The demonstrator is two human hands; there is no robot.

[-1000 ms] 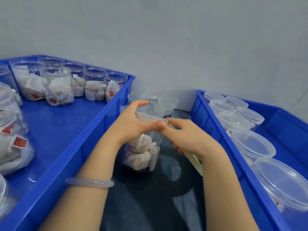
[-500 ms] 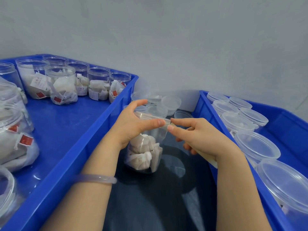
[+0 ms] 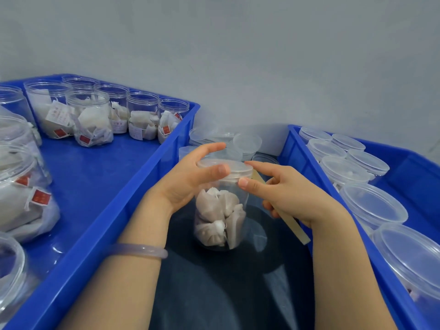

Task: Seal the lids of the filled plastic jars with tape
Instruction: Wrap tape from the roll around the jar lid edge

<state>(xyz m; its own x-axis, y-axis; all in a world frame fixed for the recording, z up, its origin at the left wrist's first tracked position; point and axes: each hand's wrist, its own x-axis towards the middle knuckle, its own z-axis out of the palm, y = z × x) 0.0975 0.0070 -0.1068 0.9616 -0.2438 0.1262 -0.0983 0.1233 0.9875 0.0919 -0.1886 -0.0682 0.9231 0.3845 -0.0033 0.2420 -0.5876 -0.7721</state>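
A clear plastic jar (image 3: pixel 220 215) filled with white pouches stands on a dark cloth between two crates, its clear lid (image 3: pixel 234 168) on top. My left hand (image 3: pixel 188 182) grips the lid from the left, thumb across the front rim and fingers behind. My right hand (image 3: pixel 288 196) touches the lid's right edge with index finger on top and thumb just under the rim. Its lower fingers curl round a flat beige strip (image 3: pixel 296 227) that slants down to the right. No tape can be made out on the jar.
The blue crate on the left (image 3: pixel 133 210) holds several filled jars without lids (image 3: pixel 92 117). Another blue crate on the right (image 3: pixel 307 167) holds several lidded jars (image 3: pixel 371 206). Loose clear lids (image 3: pixel 246 141) lie behind the jar by the grey wall.
The jar, tilted toward me half a second ago, now stands upright. My right index finger and thumb have shifted from the lid's front to its right edge.
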